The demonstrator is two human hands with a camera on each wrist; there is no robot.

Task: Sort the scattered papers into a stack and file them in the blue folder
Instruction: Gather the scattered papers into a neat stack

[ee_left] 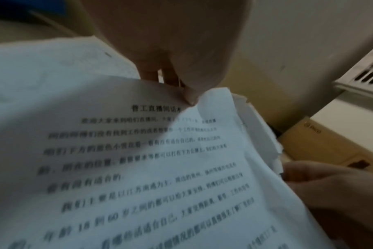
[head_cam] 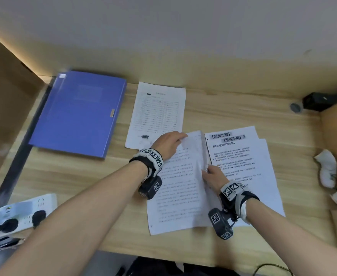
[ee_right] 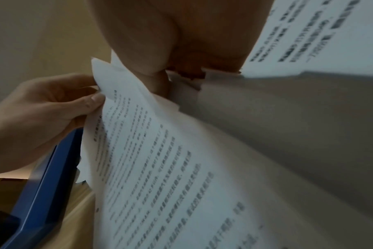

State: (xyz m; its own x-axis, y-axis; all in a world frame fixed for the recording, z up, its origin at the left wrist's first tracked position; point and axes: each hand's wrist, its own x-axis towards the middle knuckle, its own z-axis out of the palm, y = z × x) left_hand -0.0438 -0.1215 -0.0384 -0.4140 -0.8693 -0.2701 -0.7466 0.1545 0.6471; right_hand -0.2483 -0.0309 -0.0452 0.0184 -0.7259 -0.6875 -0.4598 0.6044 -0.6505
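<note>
Papers gathered so far form a loose bundle [head_cam: 180, 182] held between both hands, its long axis running away from the person. The left hand [head_cam: 168, 144] pinches the bundle's far top corner, thumb on the printed face and fingers [ee_left: 170, 77] behind. The right hand [head_cam: 213, 176] pinches the bundle's right long edge about midway along, thumb on the printed side and fingers curled behind the sheets. That edge is lifted and fanned, so the sheets are not yet squared.

Two printed sheets [head_cam: 249, 156] lie flat on the desk [head_cam: 84, 186] just right of the right fingers, partly under the bundle. A form sheet [head_cam: 157, 112] lies just beyond the left fingers, its long axis also pointing away. The blue folder [head_cam: 78, 114] lies closed, well to the left of the left fingers, with nothing filed yet.

My judgement: the left hand is nearer the form sheet and the folder, while the right is nearer the two sheets beside it.
</note>
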